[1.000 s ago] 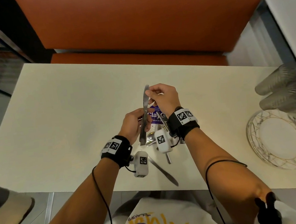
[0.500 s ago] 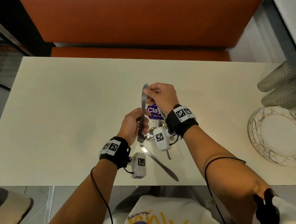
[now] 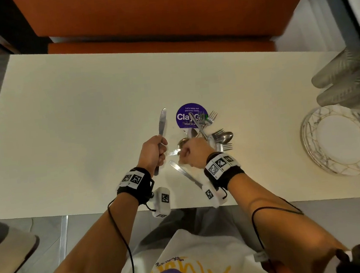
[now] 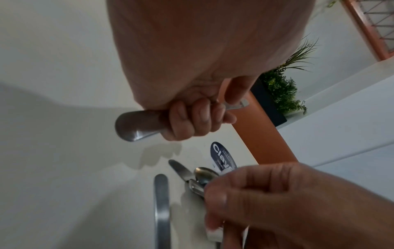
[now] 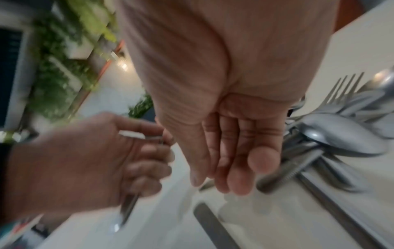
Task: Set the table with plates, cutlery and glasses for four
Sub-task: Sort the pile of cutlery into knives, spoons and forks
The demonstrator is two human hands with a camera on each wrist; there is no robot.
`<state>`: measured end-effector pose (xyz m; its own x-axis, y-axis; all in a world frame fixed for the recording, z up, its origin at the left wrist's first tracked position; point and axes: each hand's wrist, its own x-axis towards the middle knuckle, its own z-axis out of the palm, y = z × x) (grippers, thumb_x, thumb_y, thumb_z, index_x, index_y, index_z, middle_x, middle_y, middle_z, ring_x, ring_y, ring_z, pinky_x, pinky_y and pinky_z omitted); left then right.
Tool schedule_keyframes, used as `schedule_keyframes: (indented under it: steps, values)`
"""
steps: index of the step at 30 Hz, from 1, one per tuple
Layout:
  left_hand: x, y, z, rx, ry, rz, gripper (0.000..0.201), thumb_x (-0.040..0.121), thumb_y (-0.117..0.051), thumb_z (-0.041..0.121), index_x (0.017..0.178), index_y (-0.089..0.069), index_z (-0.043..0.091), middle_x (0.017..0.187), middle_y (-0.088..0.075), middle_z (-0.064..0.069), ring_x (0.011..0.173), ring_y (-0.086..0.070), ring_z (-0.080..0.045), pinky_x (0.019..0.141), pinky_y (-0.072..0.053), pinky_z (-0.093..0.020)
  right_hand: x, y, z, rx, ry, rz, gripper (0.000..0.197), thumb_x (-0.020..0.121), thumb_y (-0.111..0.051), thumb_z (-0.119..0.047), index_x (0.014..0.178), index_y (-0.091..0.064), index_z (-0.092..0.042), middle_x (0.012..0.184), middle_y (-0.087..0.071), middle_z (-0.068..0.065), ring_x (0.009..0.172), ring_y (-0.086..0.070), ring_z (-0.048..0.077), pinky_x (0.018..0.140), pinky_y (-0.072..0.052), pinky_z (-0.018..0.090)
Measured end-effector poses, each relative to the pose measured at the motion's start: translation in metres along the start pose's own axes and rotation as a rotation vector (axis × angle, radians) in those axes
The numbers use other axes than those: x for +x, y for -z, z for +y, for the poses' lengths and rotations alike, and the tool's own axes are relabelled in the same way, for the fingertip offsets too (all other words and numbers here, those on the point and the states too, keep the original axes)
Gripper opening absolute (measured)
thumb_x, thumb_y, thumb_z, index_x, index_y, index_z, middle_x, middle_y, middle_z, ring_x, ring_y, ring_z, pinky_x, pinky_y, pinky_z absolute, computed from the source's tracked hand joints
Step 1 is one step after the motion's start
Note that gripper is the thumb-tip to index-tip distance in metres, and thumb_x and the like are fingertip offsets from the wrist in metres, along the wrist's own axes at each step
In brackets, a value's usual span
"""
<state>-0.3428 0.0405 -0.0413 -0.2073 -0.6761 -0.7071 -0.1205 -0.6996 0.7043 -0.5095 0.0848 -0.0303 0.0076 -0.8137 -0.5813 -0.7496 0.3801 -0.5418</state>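
Note:
My left hand [image 3: 155, 151] grips a table knife [image 3: 163, 123] by its handle [image 4: 136, 128], blade pointing away from me, just above the table. My right hand [image 3: 193, 154] hovers low at the near edge of the cutlery pile [image 3: 218, 139] of forks, spoons and knives. In the right wrist view its fingers [image 5: 232, 156] are straight and together, thumb laid across them, with nothing between them. Their tips reach down beside a knife blade [image 3: 173, 153] that sticks out of the pile. Another knife [image 3: 187, 175] lies loose on the table under my right wrist.
A stack of white patterned plates [image 3: 341, 141] sits at the right end of the cream table [image 3: 84, 124], with ribbed glasses [image 3: 346, 78] lying behind it. A round purple sticker [image 3: 184, 116] lies under the forks. An orange bench [image 3: 161, 9] runs along the far side.
My right hand has let go of the knife's blade and dropped to the cutlery pile. The left hand keeps the knife alone and has shifted left.

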Motion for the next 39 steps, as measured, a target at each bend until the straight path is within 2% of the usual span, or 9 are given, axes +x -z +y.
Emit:
schedule_keyframes:
  steps: [3,7,12,21,24,27,29,35,39]
  values:
    - [-0.002,0.002,-0.009,-0.025,0.002,-0.001,0.021,0.099,-0.043,0.025,0.082,-0.053,0.017,0.055,-0.035,0.006,0.044,-0.023,-0.012,0.043,-0.019,-0.024,-0.009,-0.028,0.006,-0.182,-0.038,0.02,0.03,0.084,-0.079,-0.031,0.103,-0.071,-0.009,0.102,-0.068,0.004,0.094,-0.065,0.021,0.086,-0.055,0.034]
    - [-0.006,0.004,-0.015,-0.046,-0.007,-0.009,0.022,0.1,-0.042,0.022,0.081,-0.053,0.016,0.056,-0.034,0.005,0.043,-0.022,-0.011,0.039,-0.019,-0.023,-0.012,-0.048,0.005,-0.252,-0.025,0.082,0.024,0.088,-0.077,-0.021,0.102,-0.067,-0.006,0.104,-0.068,0.01,0.097,-0.066,0.026,0.084,-0.054,0.036]
    - [-0.004,0.01,-0.018,-0.046,-0.009,0.006,0.02,0.097,-0.043,0.022,0.082,-0.054,0.016,0.056,-0.035,0.005,0.045,-0.022,-0.013,0.042,-0.02,-0.024,-0.005,-0.053,0.0,-0.238,-0.025,0.1,0.018,0.093,-0.067,-0.019,0.098,-0.07,-0.002,0.1,-0.069,0.013,0.096,-0.067,0.027,0.085,-0.054,0.035]
    - [-0.006,0.021,-0.017,-0.086,-0.018,0.032,0.019,0.098,-0.043,0.023,0.083,-0.053,0.016,0.054,-0.037,0.007,0.044,-0.024,-0.013,0.042,-0.021,-0.023,0.005,-0.061,-0.01,-0.192,-0.031,0.049,0.03,0.087,-0.066,-0.005,0.117,-0.067,-0.002,0.114,-0.068,0.013,0.107,-0.066,0.027,0.081,-0.05,0.027]
    - [-0.005,0.027,-0.014,-0.082,-0.024,0.062,0.017,0.097,-0.044,0.022,0.084,-0.053,0.015,0.057,-0.04,0.006,0.044,-0.025,-0.012,0.04,-0.022,-0.023,0.009,-0.052,-0.014,-0.135,-0.001,0.044,0.023,0.088,-0.066,-0.005,0.11,-0.07,-0.001,0.108,-0.07,0.013,0.103,-0.067,0.027,0.081,-0.051,0.03]
    - [-0.002,0.033,-0.01,-0.091,-0.033,0.09,0.015,0.096,-0.046,0.02,0.089,-0.056,0.012,0.061,-0.045,0.002,0.044,-0.028,-0.013,0.04,-0.023,-0.023,0.014,-0.029,-0.021,-0.051,0.052,0.118,0.012,0.088,-0.07,-0.015,0.09,-0.075,-0.004,0.087,-0.072,0.009,0.085,-0.067,0.025,0.087,-0.055,0.038]
    - [0.0,0.035,-0.005,-0.099,-0.037,0.107,0.017,0.097,-0.045,0.018,0.094,-0.059,0.009,0.063,-0.046,0.001,0.044,-0.031,-0.013,0.041,-0.024,-0.024,0.016,-0.007,-0.03,0.077,0.084,0.201,0.009,0.086,-0.072,-0.015,0.091,-0.073,-0.007,0.078,-0.068,0.001,0.078,-0.065,0.021,0.085,-0.055,0.038]
    - [0.005,0.03,0.015,-0.113,-0.007,0.13,0.03,0.103,-0.052,0.034,0.099,-0.066,0.008,0.077,-0.066,-0.007,0.051,-0.048,-0.016,0.04,-0.025,-0.025,0.01,0.051,-0.063,0.442,0.285,0.43,0.007,0.084,-0.074,-0.009,0.089,-0.071,-0.013,0.08,-0.074,0.0,0.074,-0.073,0.017,0.074,-0.063,0.034]
    - [0.005,0.024,0.036,-0.17,-0.04,0.097,0.049,0.096,-0.063,0.053,0.108,-0.07,0.006,0.096,-0.08,-0.01,0.06,-0.063,-0.021,0.039,-0.023,-0.025,0.007,0.049,-0.067,0.386,0.499,0.436,0.017,0.077,-0.076,0.008,0.085,-0.073,-0.007,0.091,-0.07,0.005,0.082,-0.071,0.018,0.078,-0.061,0.029]
